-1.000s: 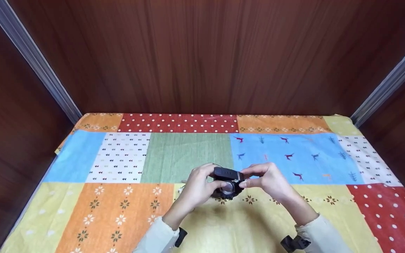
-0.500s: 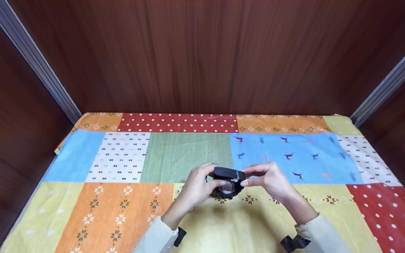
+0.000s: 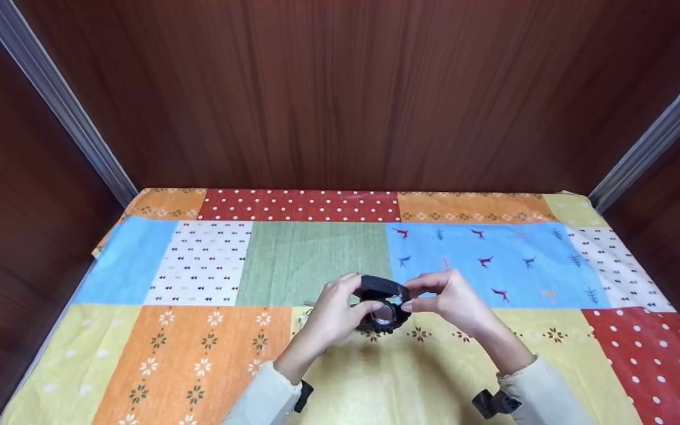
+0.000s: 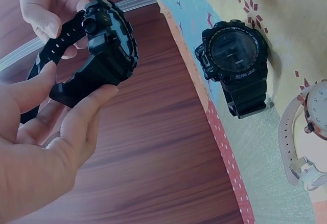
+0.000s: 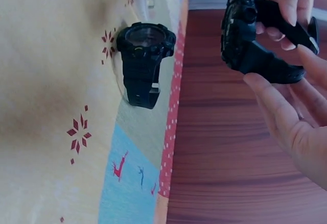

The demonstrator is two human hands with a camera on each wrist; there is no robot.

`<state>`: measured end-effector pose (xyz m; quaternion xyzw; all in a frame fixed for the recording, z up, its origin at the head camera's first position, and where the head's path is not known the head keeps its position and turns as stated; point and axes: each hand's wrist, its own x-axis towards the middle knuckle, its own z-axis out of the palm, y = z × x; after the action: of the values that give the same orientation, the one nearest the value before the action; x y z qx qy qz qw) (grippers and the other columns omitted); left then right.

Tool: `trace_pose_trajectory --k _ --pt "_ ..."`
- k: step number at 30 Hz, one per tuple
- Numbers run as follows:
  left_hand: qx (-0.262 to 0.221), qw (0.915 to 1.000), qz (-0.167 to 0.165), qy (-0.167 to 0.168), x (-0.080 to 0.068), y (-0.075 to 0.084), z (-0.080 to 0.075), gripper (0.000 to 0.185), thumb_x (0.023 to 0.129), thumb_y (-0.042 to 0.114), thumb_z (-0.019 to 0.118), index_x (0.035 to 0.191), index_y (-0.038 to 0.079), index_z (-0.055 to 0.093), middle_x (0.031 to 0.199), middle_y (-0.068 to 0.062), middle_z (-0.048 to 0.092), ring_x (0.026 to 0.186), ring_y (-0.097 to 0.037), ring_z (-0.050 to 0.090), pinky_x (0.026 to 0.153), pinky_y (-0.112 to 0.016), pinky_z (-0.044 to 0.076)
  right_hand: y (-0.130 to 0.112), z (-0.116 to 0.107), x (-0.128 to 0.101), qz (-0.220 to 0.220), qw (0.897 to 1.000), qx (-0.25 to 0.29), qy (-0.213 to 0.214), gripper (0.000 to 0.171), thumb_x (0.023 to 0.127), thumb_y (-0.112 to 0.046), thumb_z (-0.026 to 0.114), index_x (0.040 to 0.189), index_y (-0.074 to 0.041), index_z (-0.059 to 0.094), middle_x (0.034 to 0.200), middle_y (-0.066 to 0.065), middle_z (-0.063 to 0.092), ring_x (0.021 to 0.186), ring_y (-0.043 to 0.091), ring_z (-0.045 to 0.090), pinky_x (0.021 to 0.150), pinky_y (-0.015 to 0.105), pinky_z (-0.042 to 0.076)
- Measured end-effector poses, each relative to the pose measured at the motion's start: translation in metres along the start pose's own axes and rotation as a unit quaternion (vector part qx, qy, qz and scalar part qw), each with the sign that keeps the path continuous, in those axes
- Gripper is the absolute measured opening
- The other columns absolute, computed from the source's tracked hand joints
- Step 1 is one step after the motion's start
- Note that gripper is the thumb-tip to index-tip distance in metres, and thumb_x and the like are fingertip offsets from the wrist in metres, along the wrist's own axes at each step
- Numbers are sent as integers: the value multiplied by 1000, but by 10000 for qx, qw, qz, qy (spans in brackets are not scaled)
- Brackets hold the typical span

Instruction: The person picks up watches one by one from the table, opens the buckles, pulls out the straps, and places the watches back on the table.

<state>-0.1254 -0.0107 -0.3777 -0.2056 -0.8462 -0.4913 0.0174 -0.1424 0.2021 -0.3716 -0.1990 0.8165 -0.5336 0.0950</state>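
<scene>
Since a moment ago, little has changed: both hands are still up over the table with the black sport watch between them. Its strap now sits a bit higher and more curled than before.

The left hand pinches one strap end between thumb and fingers. The right hand pinches the other strap end, with its fingers curled round it. The watch is in the air, just above the patchwork cloth.

The head view shows something round and shiny right under the hands, but it is too small there to tell what it is. The wrist views make it plain: a second black sport watch lies flat on the cloth below the hands. The left wrist view also shows a white-strapped watch lying just beside that one, near the left hand. The right wrist view shows only the lying black watch and the held one.
</scene>
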Motion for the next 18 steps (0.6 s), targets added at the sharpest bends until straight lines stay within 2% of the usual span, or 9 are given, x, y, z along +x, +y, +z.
trace_pose_trajectory --k 4,6,11,18 --pt "89 9999 78 38 1 -1 1 21 80 12 68 101 9 67 92 0 63 89 -17 59 83 -35 44 -3 2 0 -72 9992 -379 77 23 73 -8 74 95 -3 71 86 12 68 82 17 61 82 31 44" --pt "113 9999 85 55 1 -1 2 21 80 12 69 101 9 67 92 -1 63 90 -17 59 83 -36 44 -4 3 -1 -55 9989 -464 98 22 74 -10 74 95 -5 71 84 9 68 82 16 60 76 29 47" --pt "121 9999 -16 56 1 0 3 21 79 16 70 98 10 67 92 1 63 91 -17 58 84 -35 43 -5 5 -1 -103 9988 -457 116 22 74 -14 75 95 -7 71 82 6 67 82 16 59 76 28 46" --pt "411 9990 112 157 -1 -1 4 21 79 15 69 99 8 66 95 -2 63 93 -21 58 84 -37 43 -6 8 -2 -55 9993 -287 217 22 72 -13 76 93 -7 72 82 6 68 81 17 61 76 28 47"
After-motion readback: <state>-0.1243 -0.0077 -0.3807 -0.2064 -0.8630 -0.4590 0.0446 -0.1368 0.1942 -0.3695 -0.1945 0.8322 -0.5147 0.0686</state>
